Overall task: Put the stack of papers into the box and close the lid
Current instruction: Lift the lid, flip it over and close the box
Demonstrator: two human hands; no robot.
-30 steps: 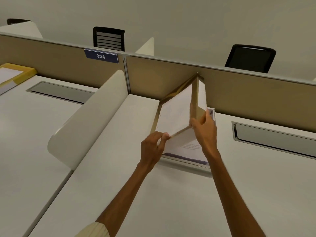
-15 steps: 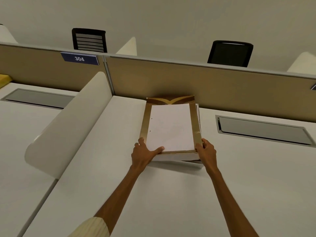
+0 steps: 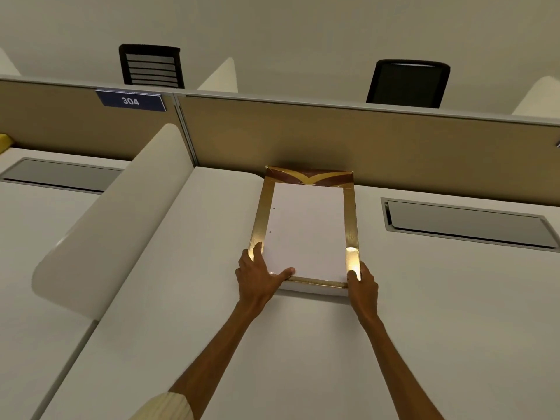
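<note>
A flat rectangular white cardboard box lies on the smooth white bench, its far end against a tan fabric partition. Its glossy gold-framed lid, with a matte white centre and a brown-and-gold band at the far end, sits flat on top and hides whatever is inside. The left hand presses the near left corner with thumb and forefinger spread straight. The right hand curls round the near right corner.

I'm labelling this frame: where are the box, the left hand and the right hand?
box (image 3: 306, 231): head view, white middle of its top.
left hand (image 3: 257, 278): head view, back of the hand.
right hand (image 3: 365, 287): head view, back of the hand.
</note>
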